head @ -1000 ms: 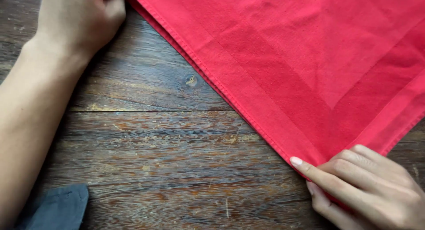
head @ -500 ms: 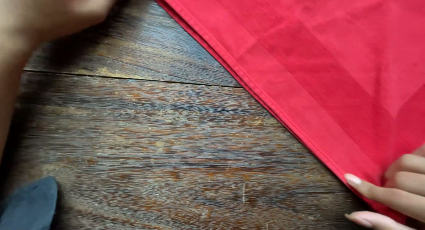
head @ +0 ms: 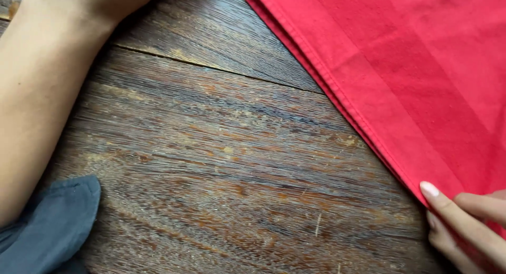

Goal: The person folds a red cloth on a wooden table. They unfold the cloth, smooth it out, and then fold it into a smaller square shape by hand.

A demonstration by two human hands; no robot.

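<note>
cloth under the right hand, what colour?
Red cloth, plain with a darker band near its hem; head view, the only one.

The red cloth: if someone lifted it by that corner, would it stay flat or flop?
The red cloth would probably droop: it looks thin and lies in soft folded layers. It seems light. On the rough wooden table it would likely drag and bunch, not slide. The right hand pinches its corner.
</note>
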